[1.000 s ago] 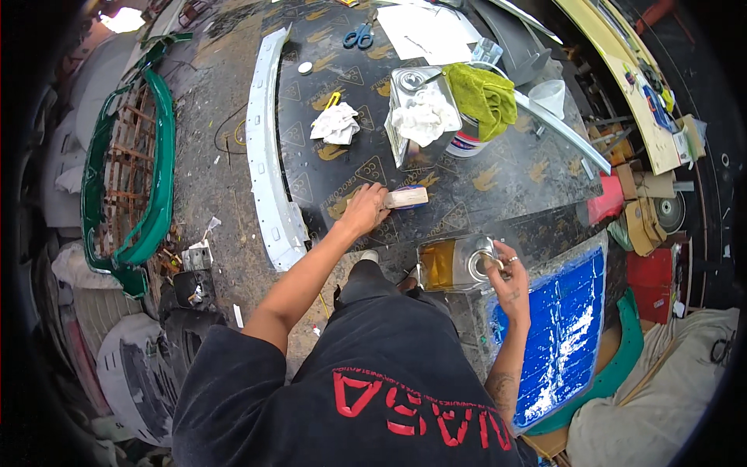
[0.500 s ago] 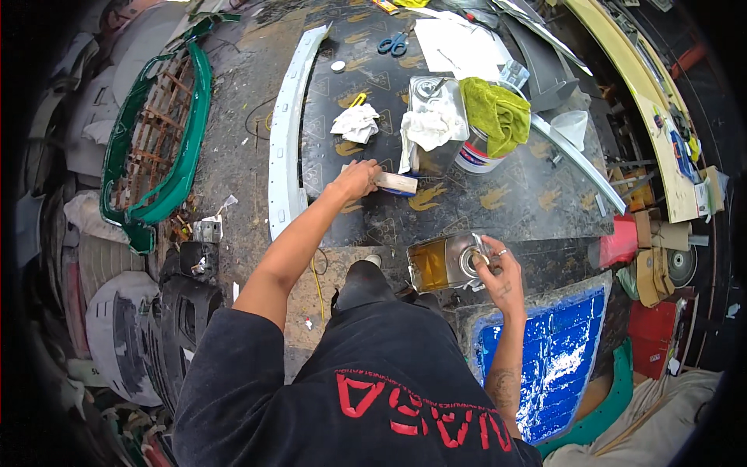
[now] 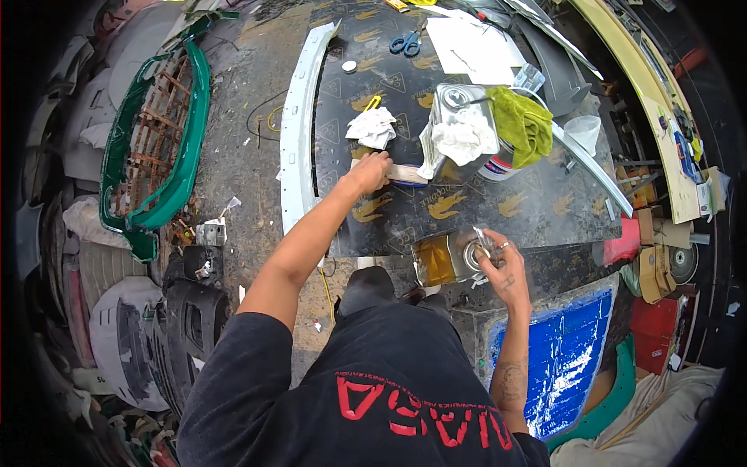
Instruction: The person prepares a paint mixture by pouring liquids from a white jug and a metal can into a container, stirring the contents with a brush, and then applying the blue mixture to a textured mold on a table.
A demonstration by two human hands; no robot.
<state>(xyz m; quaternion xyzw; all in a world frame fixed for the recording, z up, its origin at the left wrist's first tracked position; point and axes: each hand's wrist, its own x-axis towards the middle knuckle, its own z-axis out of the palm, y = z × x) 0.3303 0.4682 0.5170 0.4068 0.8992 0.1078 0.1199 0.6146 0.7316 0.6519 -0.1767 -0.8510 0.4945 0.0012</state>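
My left hand (image 3: 370,173) reaches forward over the black patterned sheet (image 3: 498,210) and grips a small pale flat tool (image 3: 406,174) lying on it. My right hand (image 3: 498,263) is closed on the metal lid area of a clear container of amber liquid (image 3: 440,259) at the sheet's near edge. A crumpled white rag (image 3: 373,127) lies just beyond the left hand. A square metal tin (image 3: 464,117) with a white rag on top stands to its right.
A long white trim strip (image 3: 296,132) runs along the sheet's left edge. A green bumper (image 3: 167,148) lies on the floor at left. Blue scissors (image 3: 407,43), paper (image 3: 475,47), a yellow-green cloth (image 3: 525,121) and a white cup (image 3: 584,132) sit farther back. A blue panel (image 3: 564,358) leans at right.
The view has shifted so the sheet sits lower and nearer. My left hand stays on the pale tool; my right hand stays on the amber container.
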